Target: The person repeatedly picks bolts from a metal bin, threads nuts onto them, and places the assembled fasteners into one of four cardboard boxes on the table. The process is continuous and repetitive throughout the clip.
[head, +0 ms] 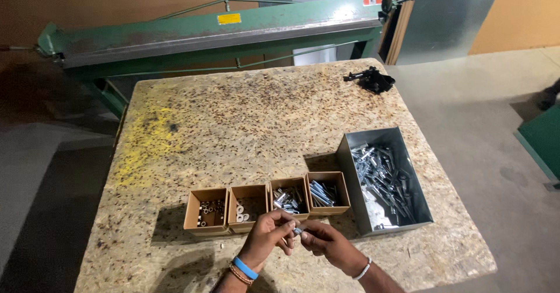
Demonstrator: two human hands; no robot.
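Down at the near edge of the chipboard table (245,112), both hands meet over one small silver fastener (298,231). The left hand (268,234), with a blue band and a beaded band at its wrist, pinches the piece from the left with fingertips closed on it. The right hand (328,243), wearing a pale bangle, grips the same piece from the right, thumb and fingers curled in tight. The piece is too small to say whether it is a bolt, a sleeve or both joined; it looks like a short metal pin. It hangs just above the table surface, just near of the row of boxes.

Four small brown cardboard boxes stand side by side, touching, just far of the hands. The leftmost box (206,211) holds small dark and silver nuts. The second box (248,208) holds a few white washers. The third box (289,198) holds short silver sleeves, and the fourth box (328,193) holds longer silver bolts. Just to the right stands a grey metal bin (350,170), larger, filled with mixed silver hardware. At the far right corner of the table lies a black clamp-like tool (371,79). Beyond the table's far edge stands a long green sheet-metal machine (204,30).
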